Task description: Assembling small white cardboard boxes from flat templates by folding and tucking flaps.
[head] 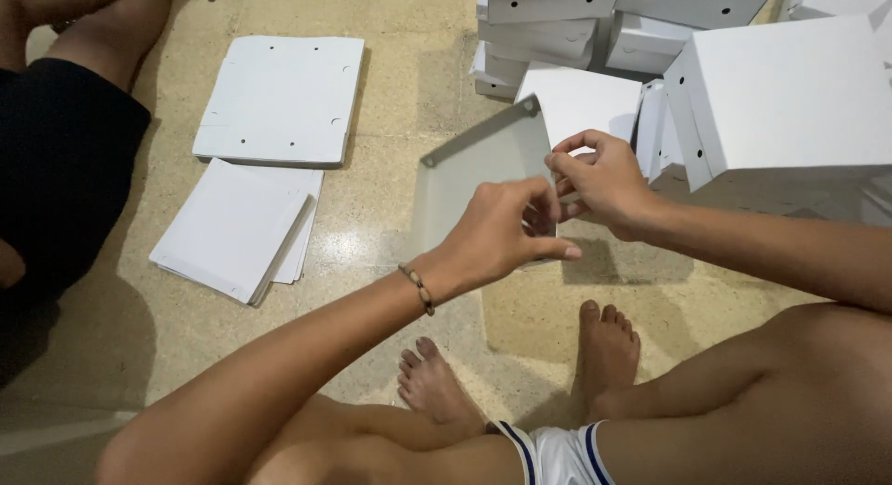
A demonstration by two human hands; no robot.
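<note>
White card is being folded into a box (483,183), held up between both hands: the left hand (497,234) and the right hand (604,180) pinch its near corner. Finished boxes (790,99) pile beyond the right hand; flat sheets (237,229) left of the left hand remain unfolded.

Two stacks of flat white cardboard sheets (279,99) (232,229) lie on the speckled beige floor (390,206), one just beyond the other. Folded white boxes (780,95) are piled at the upper right. Another person's leg in dark shorts (56,160) sits at the left edge.
</note>
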